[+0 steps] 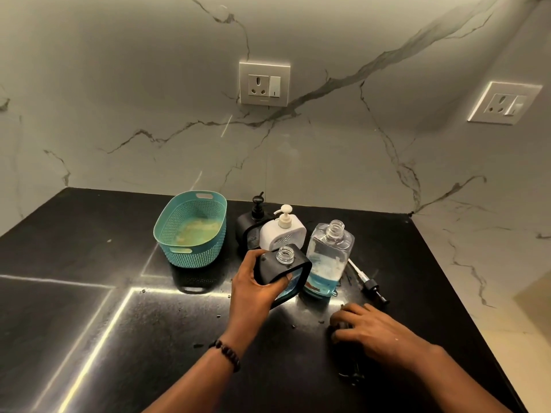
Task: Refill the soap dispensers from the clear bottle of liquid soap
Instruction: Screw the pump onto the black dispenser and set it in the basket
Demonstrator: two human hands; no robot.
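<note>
Left hand grips the uncapped black dispenser, neck upright; clear bottle stands touching its right, nearer the right hand, whose curled fingers' hold is unclear.

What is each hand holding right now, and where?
Left hand grips the open black dispenser around its upper body. Right hand covers something small on the counter; cannot tell what.

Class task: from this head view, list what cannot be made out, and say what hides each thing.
1. Whatever lies under the right hand: its fingers cover it.
2. Soap level in the black dispenser held by the left hand: the dark casing and fingers hide it.
3. Label on the white dispenser: too small.
</note>
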